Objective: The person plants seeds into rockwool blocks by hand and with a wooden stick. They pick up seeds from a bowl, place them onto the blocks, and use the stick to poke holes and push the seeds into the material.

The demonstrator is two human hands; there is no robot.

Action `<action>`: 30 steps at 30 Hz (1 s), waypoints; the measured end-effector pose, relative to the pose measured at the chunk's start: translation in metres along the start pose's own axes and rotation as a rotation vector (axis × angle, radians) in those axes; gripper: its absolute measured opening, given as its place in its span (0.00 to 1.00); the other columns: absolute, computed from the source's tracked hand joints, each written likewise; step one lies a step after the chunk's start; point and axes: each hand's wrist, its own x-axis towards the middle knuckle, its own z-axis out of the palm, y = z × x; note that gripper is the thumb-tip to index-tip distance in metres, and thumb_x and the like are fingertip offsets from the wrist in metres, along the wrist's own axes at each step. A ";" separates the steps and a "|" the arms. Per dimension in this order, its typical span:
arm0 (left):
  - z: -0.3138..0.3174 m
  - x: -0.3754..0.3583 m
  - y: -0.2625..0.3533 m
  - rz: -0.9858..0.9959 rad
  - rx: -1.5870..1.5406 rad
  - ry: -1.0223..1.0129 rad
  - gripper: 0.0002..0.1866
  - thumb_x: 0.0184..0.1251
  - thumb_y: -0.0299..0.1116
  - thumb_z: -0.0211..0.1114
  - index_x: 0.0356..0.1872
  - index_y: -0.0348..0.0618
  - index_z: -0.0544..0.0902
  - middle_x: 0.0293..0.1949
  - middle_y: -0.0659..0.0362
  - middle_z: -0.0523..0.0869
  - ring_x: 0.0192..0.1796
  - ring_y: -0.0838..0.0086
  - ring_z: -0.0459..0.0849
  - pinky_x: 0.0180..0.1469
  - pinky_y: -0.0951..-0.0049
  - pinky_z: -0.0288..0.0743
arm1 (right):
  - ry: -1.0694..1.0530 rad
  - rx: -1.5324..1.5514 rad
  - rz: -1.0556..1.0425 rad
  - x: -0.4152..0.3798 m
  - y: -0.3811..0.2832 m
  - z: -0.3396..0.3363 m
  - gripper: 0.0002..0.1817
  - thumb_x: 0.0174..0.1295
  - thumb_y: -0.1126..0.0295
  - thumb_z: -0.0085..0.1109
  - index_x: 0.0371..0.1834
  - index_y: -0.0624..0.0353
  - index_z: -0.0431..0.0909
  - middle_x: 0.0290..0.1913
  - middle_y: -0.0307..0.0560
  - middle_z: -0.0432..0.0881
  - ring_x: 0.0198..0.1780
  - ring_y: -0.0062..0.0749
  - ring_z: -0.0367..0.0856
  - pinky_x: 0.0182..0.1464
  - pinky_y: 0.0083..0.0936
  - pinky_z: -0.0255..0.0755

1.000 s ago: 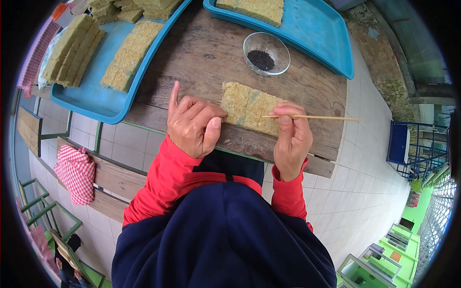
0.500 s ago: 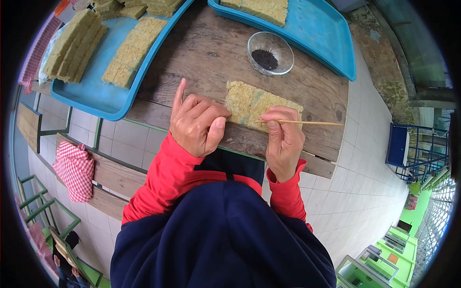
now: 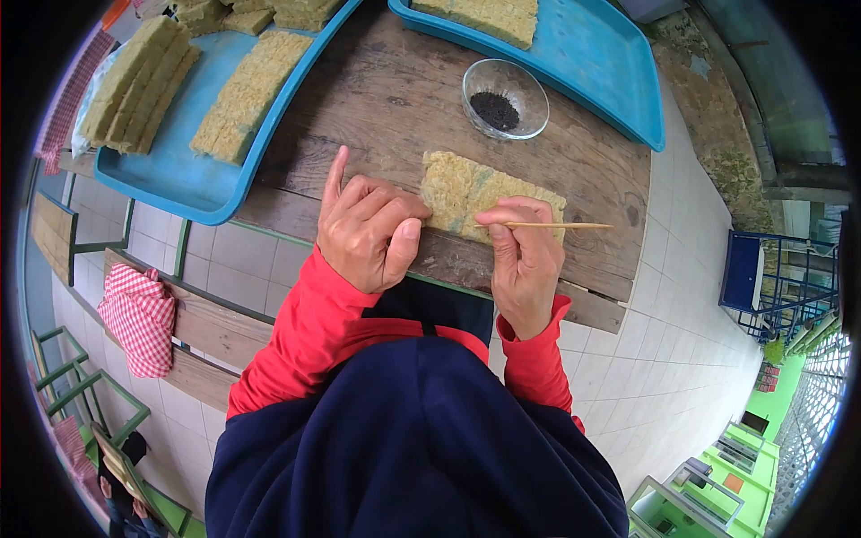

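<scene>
A yellowish fibrous slab that looks like rockwool (image 3: 462,184) lies flat on the wooden table in front of me. My left hand (image 3: 369,229) is closed at its left edge, fingers curled against the slab and the little finger sticking up. Between the thumb and fingers of my right hand (image 3: 525,260) is a thin wooden skewer (image 3: 574,225), held nearly level. Its tip is over the near middle of the slab; whether it touches cannot be made out. Beyond the slab stands a glass bowl (image 3: 529,108) with small dark grains (image 3: 494,110) in it.
At the left, a blue tray (image 3: 215,202) holds several similar slabs (image 3: 251,94). Another blue tray (image 3: 610,76) at the far right carries a slab (image 3: 489,16). A red checkered cloth (image 3: 139,318) rests on a wooden bench (image 3: 211,332) at the left.
My right hand has shifted slightly left with the skewer, whose far end has also moved left and up a little. My left hand and the slab stay in place.
</scene>
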 end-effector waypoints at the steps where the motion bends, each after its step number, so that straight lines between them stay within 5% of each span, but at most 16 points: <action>1: 0.000 0.000 0.000 0.001 -0.001 -0.002 0.14 0.66 0.39 0.54 0.25 0.49 0.84 0.27 0.65 0.85 0.34 0.69 0.80 0.72 0.46 0.56 | -0.002 -0.009 -0.018 0.000 0.001 0.000 0.02 0.62 0.75 0.60 0.34 0.59 0.82 0.33 0.43 0.83 0.44 0.44 0.78 0.46 0.33 0.72; 8: 0.000 -0.001 0.000 -0.024 -0.010 0.042 0.15 0.67 0.39 0.53 0.25 0.48 0.84 0.25 0.64 0.84 0.34 0.68 0.80 0.72 0.46 0.54 | 0.089 0.172 0.088 0.007 -0.010 -0.004 0.03 0.64 0.75 0.59 0.35 0.59 0.82 0.33 0.44 0.82 0.44 0.42 0.78 0.45 0.31 0.71; 30: 0.000 -0.004 -0.004 -0.002 -0.069 0.023 0.17 0.68 0.39 0.52 0.22 0.47 0.82 0.26 0.63 0.84 0.33 0.67 0.80 0.71 0.42 0.55 | 0.011 0.081 0.050 0.017 -0.007 0.018 0.03 0.64 0.73 0.60 0.36 0.59 0.83 0.34 0.45 0.82 0.43 0.43 0.78 0.44 0.33 0.72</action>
